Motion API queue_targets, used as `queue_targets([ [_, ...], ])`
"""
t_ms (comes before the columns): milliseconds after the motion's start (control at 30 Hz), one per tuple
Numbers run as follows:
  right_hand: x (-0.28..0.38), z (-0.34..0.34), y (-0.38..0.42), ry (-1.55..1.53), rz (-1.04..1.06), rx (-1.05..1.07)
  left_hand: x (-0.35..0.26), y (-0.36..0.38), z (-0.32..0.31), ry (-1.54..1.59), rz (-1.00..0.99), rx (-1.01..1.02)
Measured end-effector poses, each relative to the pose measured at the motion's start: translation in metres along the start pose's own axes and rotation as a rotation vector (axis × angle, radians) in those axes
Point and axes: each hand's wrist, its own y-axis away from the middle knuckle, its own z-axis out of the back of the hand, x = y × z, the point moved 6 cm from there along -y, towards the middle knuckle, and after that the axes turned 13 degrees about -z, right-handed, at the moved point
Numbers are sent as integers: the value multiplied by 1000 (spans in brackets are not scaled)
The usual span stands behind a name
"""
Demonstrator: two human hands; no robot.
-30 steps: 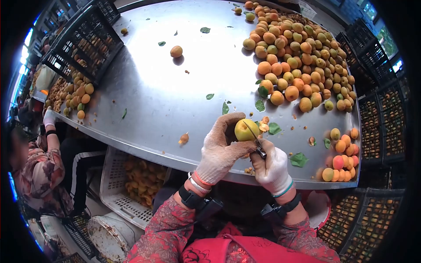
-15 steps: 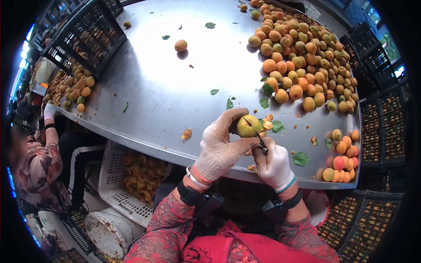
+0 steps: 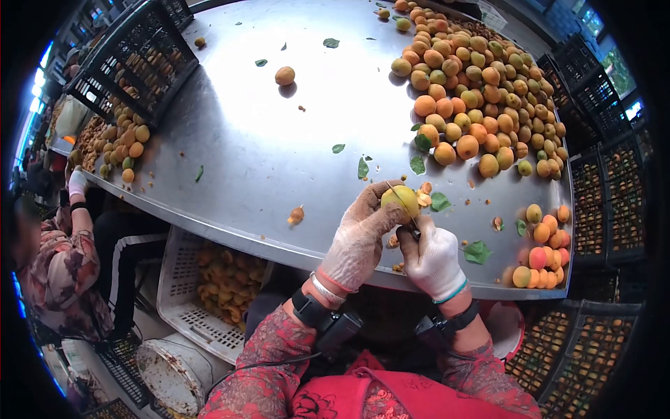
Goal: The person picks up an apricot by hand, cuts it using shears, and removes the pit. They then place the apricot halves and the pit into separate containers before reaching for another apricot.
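My gloved left hand [image 3: 357, 234] is closed around a yellow-green apricot [image 3: 399, 202] just above the near edge of the metal table [image 3: 244, 174]. In my gloved right hand [image 3: 434, 258] is a small knife [image 3: 414, 222], its thin blade lying across the fruit, with the tip showing at the upper left side. The handle is mostly hidden by my fingers. Pieces of torn apricot [image 3: 423, 194] and a green leaf [image 3: 440, 202] lie just beyond my hands. Another leaf [image 3: 478, 252] rests right of my right hand.
A large apricot heap [image 3: 481, 91] covers the table's far right; a smaller group [image 3: 543, 257] sits at the right corner. A black crate [image 3: 136, 63] stands tilted at far left. Below the edge is a white basket [image 3: 178, 279] of apricot halves. Another person's gloved hand [image 3: 77, 183] is at left.
The apricot has turned in my left hand, and the knife blade now runs across it at a steeper angle. Both hands have shifted slightly.
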Motion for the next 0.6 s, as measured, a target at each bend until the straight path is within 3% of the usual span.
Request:
queue_targets([
  [133,3,5,0,83,-27,26,3,2,-2,113,54,-56],
  [200,5,10,-1,-35,-119,85,0,1,-7,-73,-14,56],
  [333,7,13,0,-20,-109,76,-6,3,-14,-309,-65,104],
  [433,3,8,3,-39,-85,55,7,1,-3,-203,-24,60],
  [500,1,5,4,156,7,-10,18,1,-10,448,94,-15],
  [600,0,8,2,85,-57,4,21,-2,-14,373,123,-71],
])
